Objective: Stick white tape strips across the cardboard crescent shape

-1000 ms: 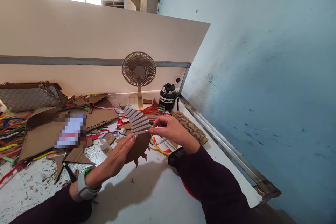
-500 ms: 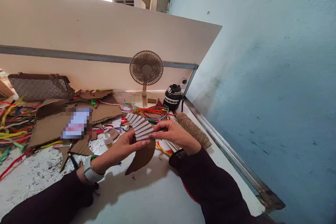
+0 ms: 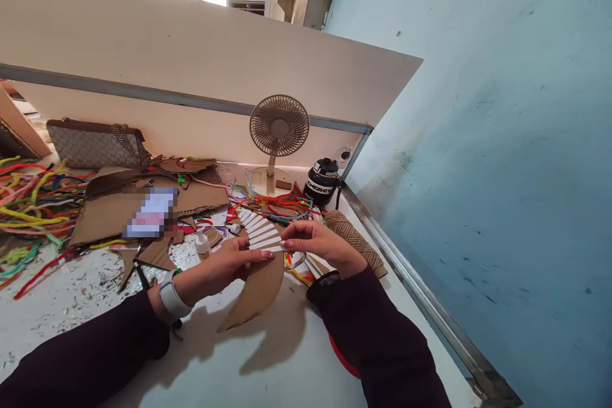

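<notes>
A crescent-shaped piece of brown cardboard (image 3: 261, 290) is raised above the white tabletop, its pointed end toward me. White strips (image 3: 258, 229) fan across its upper part with brown gaps between them. My left hand (image 3: 229, 264) grips the crescent from its left edge, thumb lying across the front. On the opposite edge, my right hand (image 3: 318, 245) is closed in a pinch at the end of the lowest white strip. Its other fingers are curled. A small white glue bottle (image 3: 203, 246) stands beyond my left hand.
A phone with a blurred screen (image 3: 152, 211) rests on cardboard (image 3: 102, 217). Colourful pipe cleaners (image 3: 33, 210) pile up at left. Behind are a handbag (image 3: 95, 143), a fan (image 3: 280, 126) and a black jug (image 3: 321, 182). Twine (image 3: 354, 236) lies near the blue wall (image 3: 502, 172).
The view has swung left, so the surroundings appear farther right. The crescent has tilted, showing more of its plain lower part. My right hand still pinches at the strip's edge.
</notes>
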{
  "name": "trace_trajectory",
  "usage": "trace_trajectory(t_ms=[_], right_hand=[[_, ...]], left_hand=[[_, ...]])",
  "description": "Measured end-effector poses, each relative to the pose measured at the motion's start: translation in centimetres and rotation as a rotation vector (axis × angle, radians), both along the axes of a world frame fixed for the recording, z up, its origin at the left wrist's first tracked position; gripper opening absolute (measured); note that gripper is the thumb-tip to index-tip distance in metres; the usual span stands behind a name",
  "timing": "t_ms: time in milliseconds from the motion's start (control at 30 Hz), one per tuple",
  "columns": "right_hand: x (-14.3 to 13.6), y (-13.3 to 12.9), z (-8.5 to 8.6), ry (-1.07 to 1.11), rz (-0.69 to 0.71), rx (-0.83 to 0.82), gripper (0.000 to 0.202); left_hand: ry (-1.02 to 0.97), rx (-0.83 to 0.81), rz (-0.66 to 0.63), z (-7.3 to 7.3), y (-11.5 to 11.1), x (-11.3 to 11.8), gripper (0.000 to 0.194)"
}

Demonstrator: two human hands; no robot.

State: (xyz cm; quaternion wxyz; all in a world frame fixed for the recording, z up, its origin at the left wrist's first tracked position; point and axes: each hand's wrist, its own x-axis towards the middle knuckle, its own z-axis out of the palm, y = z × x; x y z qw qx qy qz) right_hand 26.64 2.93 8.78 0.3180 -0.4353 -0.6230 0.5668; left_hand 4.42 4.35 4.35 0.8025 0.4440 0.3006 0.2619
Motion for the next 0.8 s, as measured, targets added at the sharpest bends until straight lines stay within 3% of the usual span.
trace_trajectory(t_ms=[300,433,533,633,800], right_hand=[[-0.9,-0.5,0.5,-0.185,-0.045,0.162,0.039],[0.3,-1.3,1.7,-0.316,-0.066,0.256,0.038],[2.3,-3.0,2.1,-0.533,-0.066,0.338,0.034],[4.8,-5.9,1.0,-0.824,-0.089,0.357,0.028],[7.0,-9.7,-3.1,-1.061,-0.271,0.384,0.022]], left_hand=[[-0.071,-0.143,0.036,-1.1,-2.1,-0.2,0.037],[-0.027,-0.161,0.079,-1.5,-2.6,-0.5,0.037],[0.009,-0.174,0.091,-2.0,-3.1,-0.7,0.037],[0.010,-0.182,0.108,-2.7,-3.6,-0.7,0.037],[-0.044,-0.171,0.133,-3.7,-4.1,-0.2,0.042]])
